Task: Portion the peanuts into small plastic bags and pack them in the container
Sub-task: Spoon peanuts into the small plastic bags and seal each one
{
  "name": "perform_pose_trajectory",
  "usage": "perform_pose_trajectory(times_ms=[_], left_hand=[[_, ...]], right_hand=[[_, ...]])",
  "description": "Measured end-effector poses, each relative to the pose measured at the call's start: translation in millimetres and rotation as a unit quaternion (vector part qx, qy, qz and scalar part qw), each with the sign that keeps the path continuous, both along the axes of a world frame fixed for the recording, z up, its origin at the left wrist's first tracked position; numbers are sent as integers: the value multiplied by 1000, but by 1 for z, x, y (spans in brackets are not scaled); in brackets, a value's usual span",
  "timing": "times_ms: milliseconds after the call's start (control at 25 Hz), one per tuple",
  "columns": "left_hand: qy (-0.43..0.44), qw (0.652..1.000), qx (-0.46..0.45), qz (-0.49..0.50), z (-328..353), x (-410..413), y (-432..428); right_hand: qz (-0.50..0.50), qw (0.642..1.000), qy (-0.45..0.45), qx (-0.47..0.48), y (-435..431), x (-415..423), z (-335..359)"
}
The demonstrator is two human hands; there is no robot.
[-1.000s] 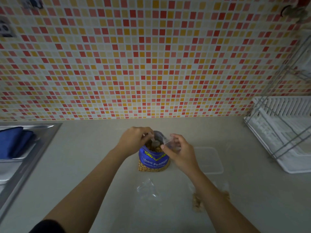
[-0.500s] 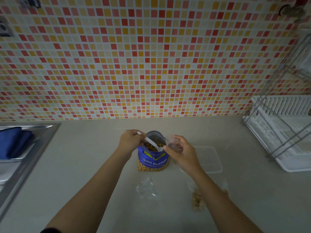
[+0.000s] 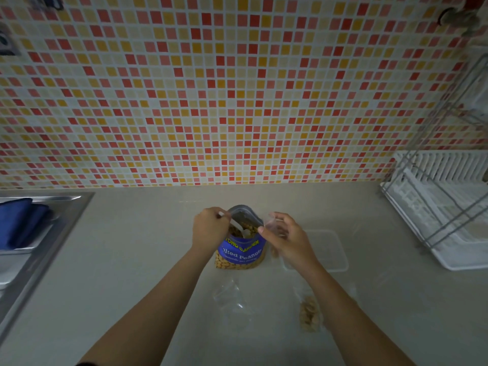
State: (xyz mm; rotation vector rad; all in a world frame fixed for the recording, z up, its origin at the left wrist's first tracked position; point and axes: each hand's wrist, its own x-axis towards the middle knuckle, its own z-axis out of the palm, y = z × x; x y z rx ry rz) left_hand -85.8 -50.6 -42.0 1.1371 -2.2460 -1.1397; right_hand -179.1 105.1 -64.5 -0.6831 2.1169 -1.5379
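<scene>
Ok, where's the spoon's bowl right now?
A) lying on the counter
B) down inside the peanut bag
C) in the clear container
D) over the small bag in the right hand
B: the left hand holds the spoon, bowl down inside the open peanut bag.

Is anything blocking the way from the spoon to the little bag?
Nothing visible. The left hand holds the spoon inside the open peanut packet; the right hand holds the small bag right beside the packet's mouth.
</scene>
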Motion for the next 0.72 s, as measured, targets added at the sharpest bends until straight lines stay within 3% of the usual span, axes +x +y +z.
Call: perform_pose_trajectory(times_ms=[80, 160, 440, 600, 720], left_hand=[[20, 996, 76, 52, 0, -2, -2], [27, 993, 96, 56, 1, -2, -3], [-29, 989, -6, -148, 13, 7, -12], [21, 992, 126, 11, 12, 7, -6], [49, 982, 172, 56, 11, 4, -8]], right_hand=[[3, 1000, -4, 1, 0, 0, 0], [7, 1000, -9, 1, 1, -1, -1], [15, 1000, -11, 1, 0, -2, -2], [15, 1000, -11, 6, -1, 0, 0], [20, 1000, -20, 8, -1, -1, 2]])
